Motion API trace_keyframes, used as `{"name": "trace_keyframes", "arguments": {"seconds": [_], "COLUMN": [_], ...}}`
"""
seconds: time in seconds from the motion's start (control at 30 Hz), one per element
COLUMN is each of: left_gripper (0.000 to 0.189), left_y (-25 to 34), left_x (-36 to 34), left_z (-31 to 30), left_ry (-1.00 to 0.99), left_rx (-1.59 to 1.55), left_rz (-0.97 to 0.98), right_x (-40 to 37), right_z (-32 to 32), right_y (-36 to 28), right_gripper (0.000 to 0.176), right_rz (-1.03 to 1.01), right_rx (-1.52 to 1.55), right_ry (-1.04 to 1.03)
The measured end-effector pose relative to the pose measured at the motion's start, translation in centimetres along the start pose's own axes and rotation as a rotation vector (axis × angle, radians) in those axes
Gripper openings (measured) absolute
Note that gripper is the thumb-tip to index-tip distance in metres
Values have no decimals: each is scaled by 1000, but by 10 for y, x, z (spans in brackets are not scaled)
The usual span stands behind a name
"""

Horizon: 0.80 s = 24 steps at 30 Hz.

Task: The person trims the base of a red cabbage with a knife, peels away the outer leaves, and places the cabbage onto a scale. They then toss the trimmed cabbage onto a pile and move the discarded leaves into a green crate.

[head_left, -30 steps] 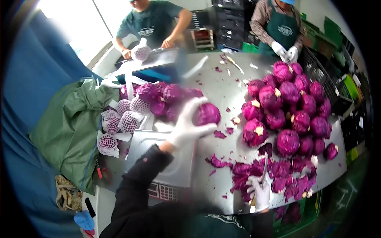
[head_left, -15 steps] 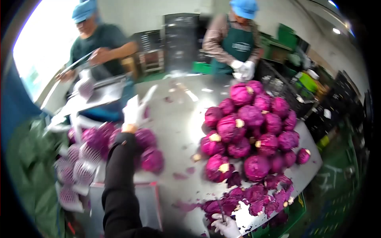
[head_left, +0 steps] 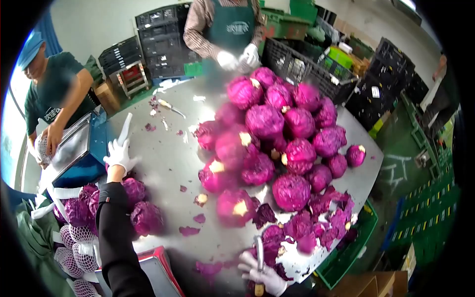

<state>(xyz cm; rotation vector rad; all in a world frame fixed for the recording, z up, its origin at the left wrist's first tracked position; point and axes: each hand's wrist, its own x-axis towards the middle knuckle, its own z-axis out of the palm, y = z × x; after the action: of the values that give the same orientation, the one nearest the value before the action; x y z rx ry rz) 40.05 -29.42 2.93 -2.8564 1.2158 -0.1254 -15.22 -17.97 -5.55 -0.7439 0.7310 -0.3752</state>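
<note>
The red cabbages lie mostly in one big heap [head_left: 264, 121] on the metal counter [head_left: 168, 148], several showing pale cut stems. Left of the heap is a smaller group of cabbages [head_left: 147, 218], and beyond its near end are cabbages in white foam nets [head_left: 69, 260]. The left hand [head_left: 118, 156], gloved, is at the far end of that group, fingers spread wide, with no firm grip visible; whether it touches the cabbage beneath, I cannot tell. The right hand [head_left: 269, 279], also gloved, is on the near side of the heap, fingers partly curled around a knife [head_left: 260, 252] with a curved blade. Loose leaves [head_left: 299, 225] lie between it and the heap.

The work looks partway along: stripped leaves, the separate group and the netted cabbages seem done to differing degrees, while the large heap seems mostly left.

Right of the leaves, below the counter's edge, is a green crate [head_left: 368, 237]. Behind the heap, a person's gloved hands [head_left: 237, 60] are close together; far left of it, another person [head_left: 59, 94] handles a netted item [head_left: 42, 146].
</note>
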Motion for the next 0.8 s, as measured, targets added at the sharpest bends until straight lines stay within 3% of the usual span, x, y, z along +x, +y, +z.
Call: {"name": "trace_keyframes", "arguments": {"seconds": [0.03,0.07,0.13,0.23,0.33,0.37,0.43,0.5,0.57,0.63,0.7,0.73,0.8], "left_gripper": [77,76,74,102,113,113,112,108,101,87,79,72,75], "left_y": [14,28,83,161,225,239,253,259,261,259,249,245,238], "left_x": [0,5,-24,-70,-88,-89,-90,-91,-98,-94,-103,-119,-162], "left_z": [-16,-11,-31,-69,-53,-46,-35,-35,-44,-36,-53,-68,-91], "left_ry": [46,174,11,-73,-117,-28,34,54,26,-53,-435,-651,-1045], "left_rx": [-166,-311,-741,-807,-988,-979,-966,-1026,-1105,-1479,-1879,-2044,-2354], "left_rz": [234,434,528,805,796,838,771,652,449,418,328,180,-7], "right_x": [1,0,-8,-20,-38,-46,-59,-77,-82,-83,-80,-80,-76], "right_z": [-1,-14,-23,-60,-142,-161,-183,-222,-214,-216,-213,-192,-175], "right_y": [0,-6,-23,-48,-57,-68,-92,-92,-98,-88,-77,-85,-82], "right_gripper": [47,60,60,55,54,56,52,52,52,56,54,51,44], "right_rz": [-81,-85,-126,-291,-469,-523,-657,-680,-698,-713,-849,-866,-898], "right_rx": [68,22,75,128,7,-57,37,-41,-104,-209,-393,-360,-117], "right_ry": [87,15,227,444,524,556,910,956,1040,1015,1011,1014,785]}}
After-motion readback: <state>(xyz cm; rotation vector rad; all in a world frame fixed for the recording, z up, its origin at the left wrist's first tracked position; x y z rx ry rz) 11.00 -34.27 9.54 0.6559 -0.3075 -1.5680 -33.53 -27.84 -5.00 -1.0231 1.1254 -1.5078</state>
